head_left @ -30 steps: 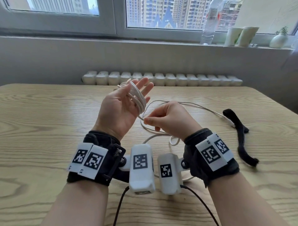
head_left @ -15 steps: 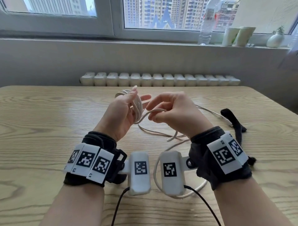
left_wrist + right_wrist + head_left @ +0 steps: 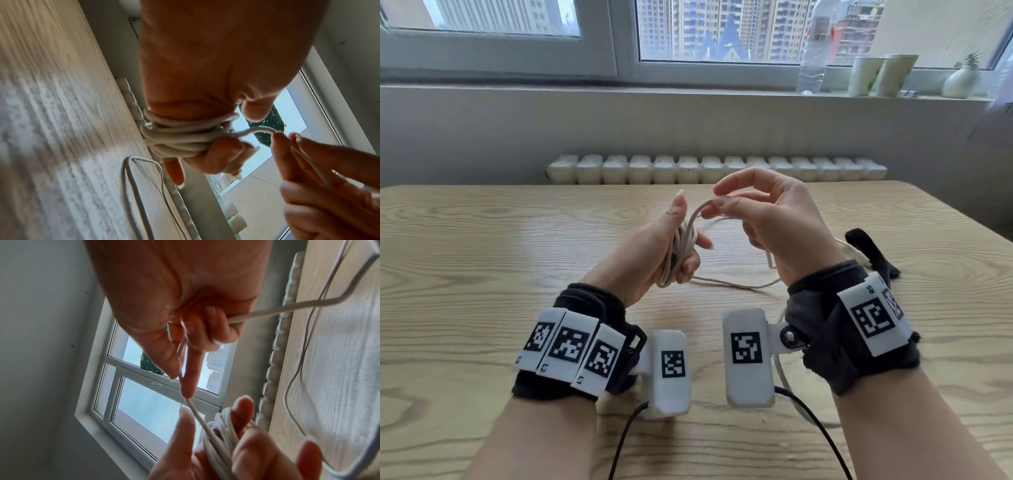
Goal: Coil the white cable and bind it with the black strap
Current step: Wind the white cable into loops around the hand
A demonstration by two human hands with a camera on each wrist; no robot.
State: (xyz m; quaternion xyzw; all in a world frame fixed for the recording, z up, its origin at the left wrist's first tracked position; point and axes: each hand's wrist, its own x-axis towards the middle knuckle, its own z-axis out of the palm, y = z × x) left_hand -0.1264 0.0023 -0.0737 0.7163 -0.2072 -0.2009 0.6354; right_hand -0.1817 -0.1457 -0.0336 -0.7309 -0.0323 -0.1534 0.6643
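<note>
The white cable (image 3: 680, 251) is wound in several turns round the fingers of my left hand (image 3: 654, 253), which curl over the coil (image 3: 176, 138) while the thumb points up. My right hand (image 3: 767, 219) is just right of it and slightly higher, pinching the free cable (image 3: 277, 308) between thumb and forefinger; the strand arches from the pinch down into the coil (image 3: 218, 434). The remaining cable (image 3: 732, 282) trails loose over the table (image 3: 482, 257) toward the right. The black strap (image 3: 869, 250) lies flat on the table beyond my right wrist, with no hand on it.
A white radiator (image 3: 715, 168) runs along the table's far edge. On the window sill stand a plastic bottle (image 3: 813, 51), two paper cups (image 3: 880, 73) and a small vase (image 3: 960, 80). Black camera leads (image 3: 815, 431) hang near the front edge.
My right hand rose from low beside the left palm to above the left fingers, carrying the cable over them. My left hand turned inward and its fingers curled over the coil.
</note>
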